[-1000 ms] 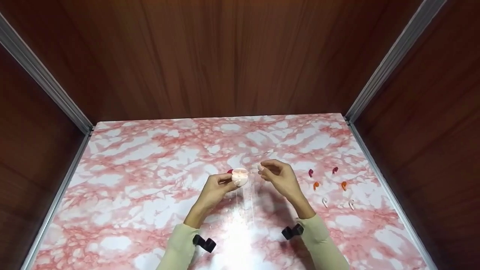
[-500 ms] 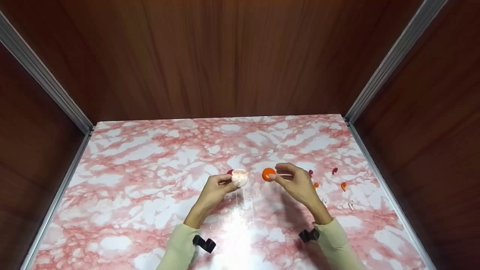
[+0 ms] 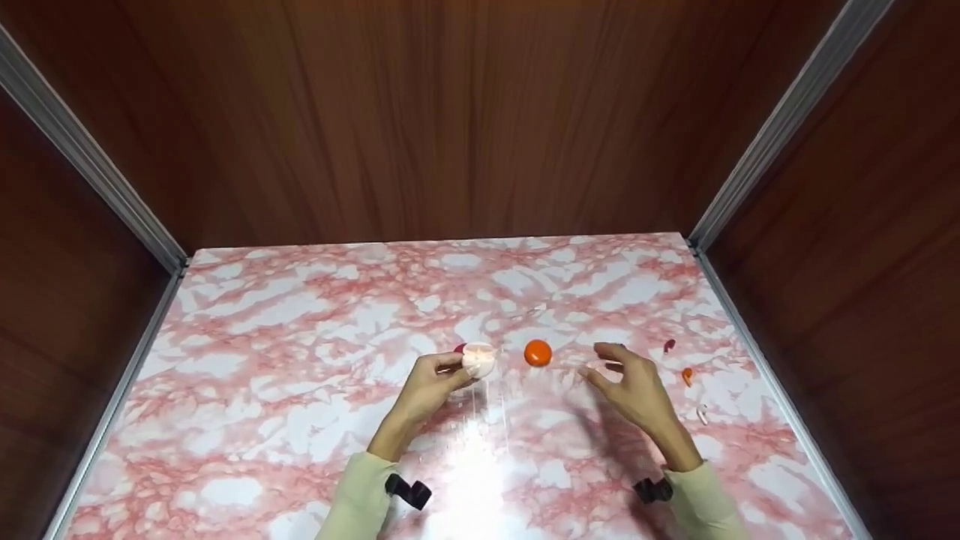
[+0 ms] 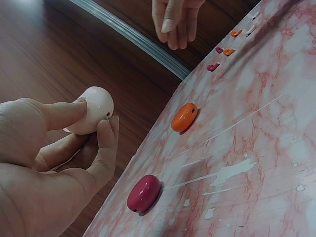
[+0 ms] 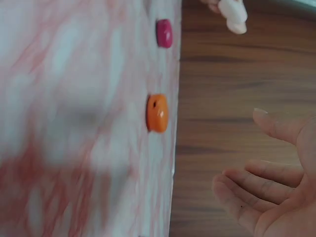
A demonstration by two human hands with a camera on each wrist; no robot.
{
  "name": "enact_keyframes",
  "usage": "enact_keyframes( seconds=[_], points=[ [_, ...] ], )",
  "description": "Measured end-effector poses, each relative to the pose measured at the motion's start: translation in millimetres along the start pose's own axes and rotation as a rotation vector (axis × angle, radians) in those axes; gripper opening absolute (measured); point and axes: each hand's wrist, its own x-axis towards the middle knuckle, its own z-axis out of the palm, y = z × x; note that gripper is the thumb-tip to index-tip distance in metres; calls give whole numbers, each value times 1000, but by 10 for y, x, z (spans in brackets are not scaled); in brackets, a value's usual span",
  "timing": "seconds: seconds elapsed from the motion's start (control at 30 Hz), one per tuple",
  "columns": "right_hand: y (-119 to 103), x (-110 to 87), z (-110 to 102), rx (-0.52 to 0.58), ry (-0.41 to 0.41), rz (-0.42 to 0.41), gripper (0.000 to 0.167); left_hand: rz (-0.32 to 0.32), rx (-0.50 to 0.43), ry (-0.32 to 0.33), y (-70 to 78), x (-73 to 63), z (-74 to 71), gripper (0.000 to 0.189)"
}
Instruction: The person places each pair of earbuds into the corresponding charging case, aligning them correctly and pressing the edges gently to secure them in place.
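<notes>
3 glossy rounded cases: 1 white case, pinched by the left hand above the table, 1 orange case and 1 magenta case, both lying on it. 6 small earbuds rest at the table's right: 2 magenta, 2 orange, 2 white. The right hand hovers, empty, fingers loosely parted. The tabletop is marbled red and white; brown wood-grain walls, grey metal rails

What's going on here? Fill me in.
A person's left hand holds a rounded white case above a marbled table. Their right hand holds nothing, its thumb and fingers apart. An orange case and a magenta case rest on the table. Toward the right lie six loose earbuds: two magenta, two orange, two white.
</notes>
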Motion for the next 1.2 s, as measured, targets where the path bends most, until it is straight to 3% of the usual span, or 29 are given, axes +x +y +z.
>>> enact_keyframes(
  seconds=[0.2, 0.47, 0.7, 0.97, 1.2],
  points=[
    [155, -93, -129, -68, 0, -20, 49, 5, 53, 3, -6, 2, -34, 35],
    [343, -222, -273, -191, 8, -62, 52, -22, 53, 6, -45, -1, -31, 34],
    [491, -336, -314, -253, -19, -78, 47, -40, 21, 19, -72, -1, -27, 36],
    [594, -373, -337, -333, -63, -84, 47, -40, 64, 37, -97, -5, -23, 36],
    [651, -430, -385, -396, -127, -67, 43, -51, 42, 39, -116, -8, -35, 38]
  ],
)
